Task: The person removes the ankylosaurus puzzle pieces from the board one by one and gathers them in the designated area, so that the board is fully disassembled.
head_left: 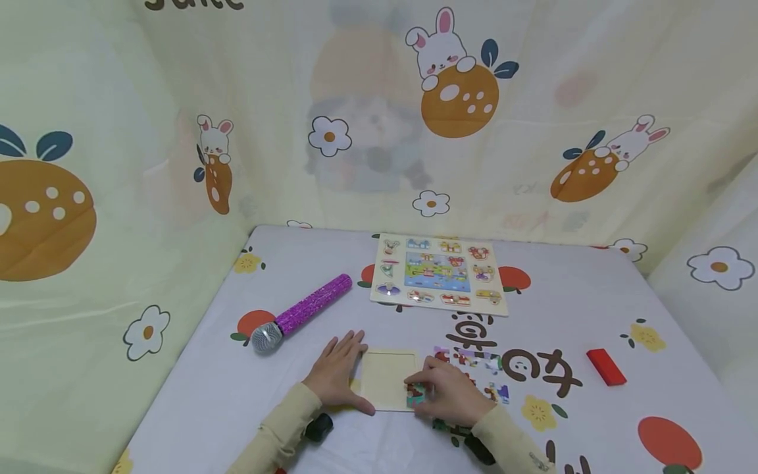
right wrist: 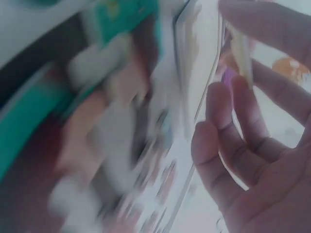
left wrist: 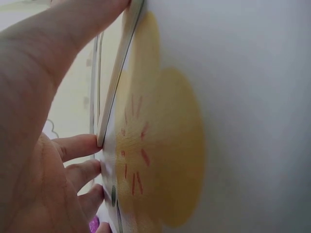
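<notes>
A shallow wooden puzzle tray (head_left: 381,382) with a raised rim lies at the near middle of the table in the head view. My left hand (head_left: 337,372) is spread beside its left edge. In the left wrist view, the thumb and a fingertip touch the tray's edge (left wrist: 112,92). Over the right part of the tray, my right hand (head_left: 454,395) pinches a teal-and-brown jigsaw piece (head_left: 416,393). The right wrist view is blurred, with the piece (right wrist: 240,53) seen edge-on between thumb and fingers. Several loose jigsaw pieces (head_left: 491,362) lie right of the tray, partly hidden by the hand.
A purple glitter microphone (head_left: 314,305) lies at the left. Farther back is a picture puzzle board (head_left: 438,271) with pieces around its border. A red block (head_left: 606,367) sits at the right. Patterned cloth (head_left: 367,164) hangs behind the table.
</notes>
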A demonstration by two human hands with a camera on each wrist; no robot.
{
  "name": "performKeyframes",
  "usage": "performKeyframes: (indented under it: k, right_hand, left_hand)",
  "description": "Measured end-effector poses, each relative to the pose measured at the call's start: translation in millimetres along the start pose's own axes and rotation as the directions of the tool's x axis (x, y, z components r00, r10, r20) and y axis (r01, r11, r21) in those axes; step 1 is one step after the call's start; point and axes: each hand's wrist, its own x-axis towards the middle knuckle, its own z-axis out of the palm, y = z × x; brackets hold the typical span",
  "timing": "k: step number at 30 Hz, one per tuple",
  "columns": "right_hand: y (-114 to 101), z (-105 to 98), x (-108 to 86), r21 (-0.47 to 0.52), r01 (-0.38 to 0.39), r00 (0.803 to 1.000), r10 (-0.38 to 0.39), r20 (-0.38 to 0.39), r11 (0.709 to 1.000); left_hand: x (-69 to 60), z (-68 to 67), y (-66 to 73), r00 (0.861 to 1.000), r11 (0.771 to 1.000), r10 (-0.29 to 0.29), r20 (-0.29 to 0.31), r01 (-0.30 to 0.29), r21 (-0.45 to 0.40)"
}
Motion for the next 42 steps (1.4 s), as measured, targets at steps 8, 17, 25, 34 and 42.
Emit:
performKeyframes:
  k: [8, 17, 25, 34, 42]
  right_hand:
    - [30, -18, -37.3, 0.132, -0.038, 0.996, 0.048, -0.071, 0.991]
    - [58, -35, -77.0, 0.128, -0.113, 0.985, 0.128, -0.113, 0.985]
    - [76, -39, -109.0, 0.144, -0.185, 0.974, 0.201, -0.108, 0.972]
    - [83, -39, -113.0, 0.186, -0.164, 0.983, 0.176, -0.048, 0.969]
    - [85, -33, -114.4, 0.185, -0.15, 0.988, 0.156, -0.015, 0.971]
  left_hand:
    - [0.0, 3.2, -1.6, 1.0, 1.0, -0.005, -0.005, 0.005, -0.001]
    - [1.8, 6.1, 1.6, 1.0, 1.0, 0.006, -0.005, -0.006, 0.018]
    - [-0.2, 4.0, 5.3, 1.0, 1.0, -0.004, -0.003, 0.004, 0.001]
    - [-5.0, -1.2, 2.1, 1.0, 1.0, -0.011, -0.007, 0.011, -0.023]
    - [-2.7, -0.4, 4.2, 1.0, 1.0, -0.007, 0.004, 0.007, -0.016]
